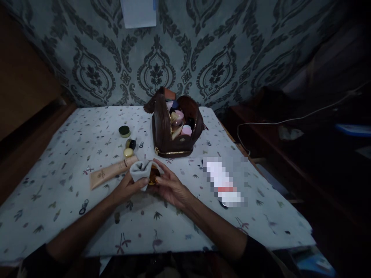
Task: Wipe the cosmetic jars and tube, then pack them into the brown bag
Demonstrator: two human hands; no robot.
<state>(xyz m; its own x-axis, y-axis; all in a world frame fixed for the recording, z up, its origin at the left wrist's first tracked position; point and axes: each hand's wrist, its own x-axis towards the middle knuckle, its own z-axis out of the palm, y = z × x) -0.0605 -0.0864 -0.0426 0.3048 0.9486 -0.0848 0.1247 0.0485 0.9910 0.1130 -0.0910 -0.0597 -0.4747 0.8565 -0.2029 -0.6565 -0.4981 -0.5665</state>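
Note:
My left hand (131, 186) is closed on a grey-white cloth (141, 170), which it presses against an amber jar (154, 174). Around the jar's other side wrap the fingers of my right hand (173, 188). Both hands are together just above the table, near its middle. A beige squeeze tube (111, 172) lies just left of my left hand. Beyond it are a small yellow-topped container (128, 153), a small dark jar (131, 144) and a round dark green-lidded tin (124, 131). Part of the amber jar is hidden by the cloth and my fingers.
Behind my hands stands an unzipped brown cosmetic bag (174, 144) full of several small items. A pixelated phone-like object (223, 181) lies to the right. A patterned cloth (174, 235) covers the table; a white cable (275, 122) runs over a dark surface at right.

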